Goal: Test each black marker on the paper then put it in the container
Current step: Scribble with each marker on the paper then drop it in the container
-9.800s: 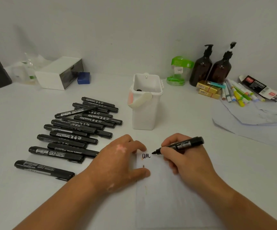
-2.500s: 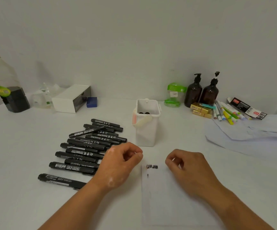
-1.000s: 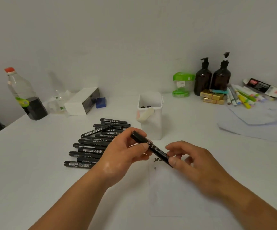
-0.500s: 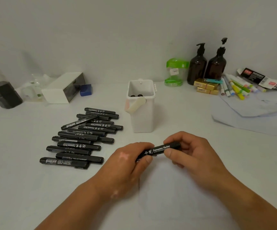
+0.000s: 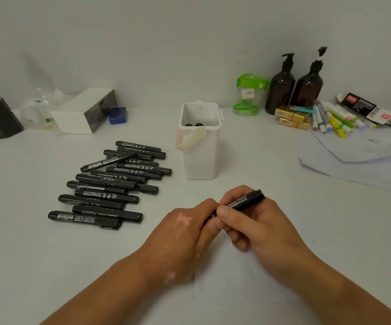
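Now | step: uncapping, by my reading | marker held over paper, right hand wrapped round barrel, left hand curled on cap end (cap itself hidden) | next: pull apart, scribble, drop into container

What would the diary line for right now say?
black marker: held over paper | left hand: grips its left end | right hand: grips its barrel | white container: marker ends inside
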Action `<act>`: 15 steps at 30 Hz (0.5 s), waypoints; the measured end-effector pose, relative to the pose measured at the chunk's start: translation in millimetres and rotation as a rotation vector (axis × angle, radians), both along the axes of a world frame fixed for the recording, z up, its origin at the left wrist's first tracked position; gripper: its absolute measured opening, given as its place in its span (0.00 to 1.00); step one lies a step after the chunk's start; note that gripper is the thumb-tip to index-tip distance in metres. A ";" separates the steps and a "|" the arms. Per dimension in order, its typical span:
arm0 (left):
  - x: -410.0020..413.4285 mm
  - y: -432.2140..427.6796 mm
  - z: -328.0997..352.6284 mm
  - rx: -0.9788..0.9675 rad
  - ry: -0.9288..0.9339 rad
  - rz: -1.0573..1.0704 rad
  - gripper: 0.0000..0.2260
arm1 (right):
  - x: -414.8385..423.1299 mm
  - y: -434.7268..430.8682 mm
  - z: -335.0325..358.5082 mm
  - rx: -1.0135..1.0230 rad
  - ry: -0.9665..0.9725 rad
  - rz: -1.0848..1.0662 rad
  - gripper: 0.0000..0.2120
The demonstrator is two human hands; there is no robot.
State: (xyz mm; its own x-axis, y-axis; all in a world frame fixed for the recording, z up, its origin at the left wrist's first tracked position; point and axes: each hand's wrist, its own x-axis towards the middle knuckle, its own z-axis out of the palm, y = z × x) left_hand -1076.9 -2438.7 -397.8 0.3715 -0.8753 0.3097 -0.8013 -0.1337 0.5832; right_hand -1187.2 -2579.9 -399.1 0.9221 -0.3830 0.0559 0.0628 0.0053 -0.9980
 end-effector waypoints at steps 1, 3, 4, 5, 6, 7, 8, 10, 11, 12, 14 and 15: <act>-0.6 -0.1 0.1 0.001 0.002 0.000 0.14 | 0.2 -0.1 -0.1 0.005 -0.001 0.002 0.10; -1.7 0.1 1.0 0.001 0.009 -0.004 0.14 | -0.3 -1.1 0.1 0.030 -0.007 0.018 0.10; -2.2 0.3 1.8 -0.002 0.019 -0.003 0.14 | -0.7 -1.7 0.4 0.044 -0.010 0.032 0.10; -2.7 0.6 2.7 -0.007 0.028 -0.001 0.13 | -1.3 -2.1 0.9 0.058 -0.013 0.046 0.10; -3.1 0.7 3.5 -0.014 0.033 0.001 0.13 | -1.8 -2.5 1.1 0.072 -0.013 0.058 0.10; -3.6 1.2 4.0 -0.022 0.032 0.002 0.13 | -1.9 -2.7 1.1 0.083 -0.012 0.067 0.10; -3.9 1.5 4.4 -0.027 0.031 0.001 0.13 | -2.1 -3.0 0.9 0.094 -0.011 0.075 0.10; -4.4 2.0 4.4 -0.030 0.038 0.002 0.14 | -2.2 -3.0 0.5 0.114 -0.013 0.086 0.10; -4.5 2.1 4.3 -0.031 0.041 0.005 0.15 | -2.5 -2.9 0.7 0.122 -0.017 0.090 0.10; -4.5 2.3 4.4 -0.032 0.045 0.008 0.16 | -3.1 -2.9 0.9 0.128 -0.025 0.093 0.10; -4.7 2.6 5.1 -0.042 0.058 0.004 0.16 | -4.6 -3.1 2.1 0.133 -0.042 0.100 0.09; -4.8 2.6 5.3 -0.050 0.065 0.000 0.15 | -5.5 -3.3 2.9 0.125 -0.048 0.103 0.08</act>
State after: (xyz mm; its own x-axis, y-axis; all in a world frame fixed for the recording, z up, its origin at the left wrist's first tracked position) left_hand -1081.6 -2436.1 -392.5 0.3920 -0.8595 0.3280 -0.7613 -0.1029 0.6401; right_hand -1192.8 -2583.2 -396.2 0.9542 -0.2935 0.0588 0.1031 0.1380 -0.9851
